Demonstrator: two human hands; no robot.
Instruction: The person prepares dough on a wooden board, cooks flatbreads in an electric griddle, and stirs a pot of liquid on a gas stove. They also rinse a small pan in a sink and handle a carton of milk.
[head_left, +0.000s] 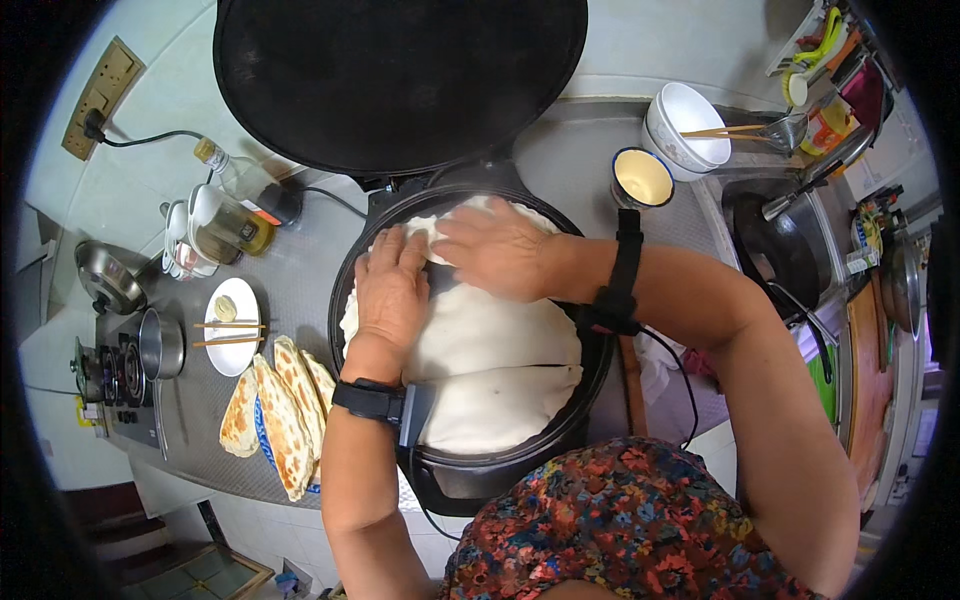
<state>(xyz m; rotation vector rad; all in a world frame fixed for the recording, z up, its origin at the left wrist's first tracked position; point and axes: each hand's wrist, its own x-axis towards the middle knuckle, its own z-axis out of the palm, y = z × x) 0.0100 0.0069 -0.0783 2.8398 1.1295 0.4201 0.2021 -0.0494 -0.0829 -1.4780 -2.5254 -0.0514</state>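
Several white, uncooked folded dough pieces lie in a round black electric griddle (598, 379). The half-moon nearest me is a smooth dough piece (487, 416), and behind it, across a thin dark seam, lies a middle dough piece (495, 326). My left hand (390, 289) rests palm down on dough along the griddle's left side, fingers pointing away from me. Over the far dough piece (541, 215) my right hand (491, 251) lies flat, its fingers reaching left and slightly blurred. Both hands hide much of the dough under them. A dark patch of pan shows between them.
The griddle's black lid (405, 82) stands raised behind. Cooked flatbreads (285, 420) sit on the left, near a white plate (232, 356) with chopsticks and glass bottles (259, 191). An enamel cup (643, 178), stacked bowls (686, 127) and a sink (787, 247) are at right.
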